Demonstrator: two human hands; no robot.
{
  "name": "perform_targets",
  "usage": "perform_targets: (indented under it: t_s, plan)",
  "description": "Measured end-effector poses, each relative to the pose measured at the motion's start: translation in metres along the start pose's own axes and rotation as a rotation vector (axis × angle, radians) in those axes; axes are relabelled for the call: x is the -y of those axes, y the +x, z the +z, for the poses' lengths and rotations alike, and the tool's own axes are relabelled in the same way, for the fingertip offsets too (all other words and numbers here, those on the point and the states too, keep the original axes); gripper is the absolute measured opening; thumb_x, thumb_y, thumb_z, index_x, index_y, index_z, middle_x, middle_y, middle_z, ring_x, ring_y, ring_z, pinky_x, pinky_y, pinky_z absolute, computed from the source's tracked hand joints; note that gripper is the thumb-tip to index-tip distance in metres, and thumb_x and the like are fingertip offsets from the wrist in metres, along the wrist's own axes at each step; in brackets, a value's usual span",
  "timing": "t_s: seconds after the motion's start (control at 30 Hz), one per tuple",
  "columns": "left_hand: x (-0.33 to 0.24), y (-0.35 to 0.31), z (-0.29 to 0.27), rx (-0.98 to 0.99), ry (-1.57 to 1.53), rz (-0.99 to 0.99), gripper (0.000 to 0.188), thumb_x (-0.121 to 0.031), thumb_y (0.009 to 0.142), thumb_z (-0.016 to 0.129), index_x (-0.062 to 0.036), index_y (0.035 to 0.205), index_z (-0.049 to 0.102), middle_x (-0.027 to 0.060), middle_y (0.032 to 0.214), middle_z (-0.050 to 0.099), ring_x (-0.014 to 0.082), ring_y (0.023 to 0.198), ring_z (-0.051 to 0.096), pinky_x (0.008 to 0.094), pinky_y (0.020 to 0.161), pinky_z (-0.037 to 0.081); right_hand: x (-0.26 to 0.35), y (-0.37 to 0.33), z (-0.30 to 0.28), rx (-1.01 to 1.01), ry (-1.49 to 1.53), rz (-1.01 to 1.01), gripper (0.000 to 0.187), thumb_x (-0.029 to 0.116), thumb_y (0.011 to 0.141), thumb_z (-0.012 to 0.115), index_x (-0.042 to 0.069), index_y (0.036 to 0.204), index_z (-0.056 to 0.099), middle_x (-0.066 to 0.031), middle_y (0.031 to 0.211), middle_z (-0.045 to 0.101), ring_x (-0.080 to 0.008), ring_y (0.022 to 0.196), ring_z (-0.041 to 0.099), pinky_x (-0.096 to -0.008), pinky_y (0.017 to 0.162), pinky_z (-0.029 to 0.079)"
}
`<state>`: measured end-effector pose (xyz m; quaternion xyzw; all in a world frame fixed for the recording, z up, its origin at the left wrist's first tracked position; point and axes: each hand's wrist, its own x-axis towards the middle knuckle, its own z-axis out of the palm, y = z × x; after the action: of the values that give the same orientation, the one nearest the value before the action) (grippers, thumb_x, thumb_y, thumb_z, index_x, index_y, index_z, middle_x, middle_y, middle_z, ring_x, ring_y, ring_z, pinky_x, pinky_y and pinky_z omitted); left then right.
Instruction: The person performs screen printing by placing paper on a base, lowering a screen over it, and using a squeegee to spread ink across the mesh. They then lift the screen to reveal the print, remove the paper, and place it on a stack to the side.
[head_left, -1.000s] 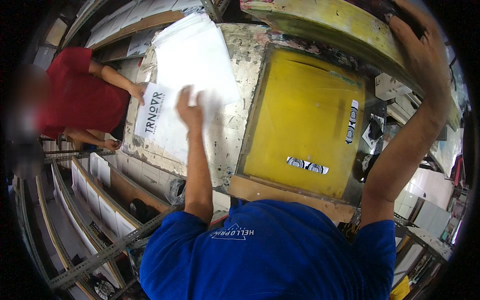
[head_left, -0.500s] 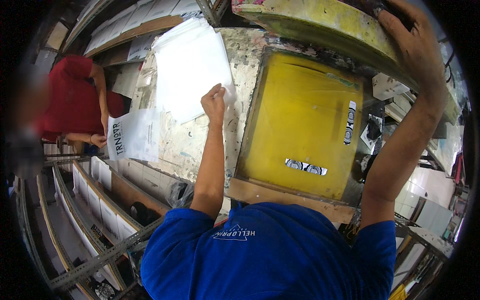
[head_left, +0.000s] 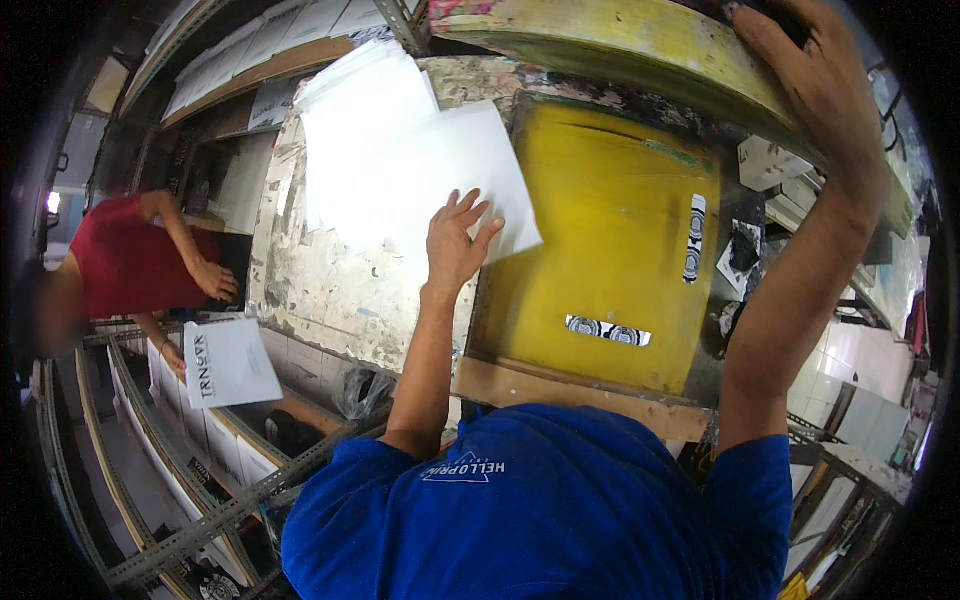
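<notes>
My left hand (head_left: 460, 245) lies with fingers spread on a white sheet (head_left: 462, 150), touching its near edge. This sheet slants off a pile of white sheets (head_left: 350, 130), and its right corner overlaps the yellow board (head_left: 600, 220). Two strips with round black-and-white designs lie on the board, a short horizontal strip (head_left: 608, 331) near its front and an upright strip (head_left: 695, 240) at its right. At the top right, my right hand (head_left: 815, 80) grips the raised, yellow-stained screen frame (head_left: 620, 50); its fingertips are partly cut off by the view's edge.
A person in red (head_left: 140, 250) on the left holds a printed white sheet (head_left: 232, 362) over slotted racks (head_left: 210, 440). A paint-stained tabletop (head_left: 330, 290) extends left of the board. A wooden strip (head_left: 560, 395) runs along its front, and white boxes (head_left: 770, 162) stand right.
My left hand has drawn a white sheet from the pile rightward onto the yellow board, and its fingers have spread from a pinch. The other person's printed sheet has moved down toward the racks.
</notes>
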<state>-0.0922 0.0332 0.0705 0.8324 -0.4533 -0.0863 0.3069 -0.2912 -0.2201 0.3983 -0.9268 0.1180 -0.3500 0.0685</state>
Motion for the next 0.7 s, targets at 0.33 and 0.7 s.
perform_targets:
  t_s: [0.33,0.7]
  plan:
    - [-0.034,0.008,0.122,0.223,0.100,0.389,0.067,-0.049,0.086,0.070,-0.0172,0.144,0.057,0.0077,0.161,0.039,0.0404,0.150,0.027,0.0624,0.121,0.019,0.008,0.009,-0.019,0.134,0.183,0.167,0.036,0.013,0.087,0.065,-0.002,0.119,0.072,-0.0149,0.089,0.077,-0.0163,0.066,0.065,-0.0264,0.061,0.052]
    - [-0.094,0.005,0.168,0.422,0.081,0.572,0.069,-0.055,0.089,0.064,-0.0194,0.148,0.052,0.0063,0.165,0.031,0.0361,0.154,0.018,0.0589,0.125,0.011,-0.007,0.006,-0.008,0.073,0.084,0.158,0.035,0.021,0.086,0.064,0.003,0.114,0.076,-0.0141,0.089,0.078,-0.0195,0.068,0.068,-0.0304,0.068,0.054]
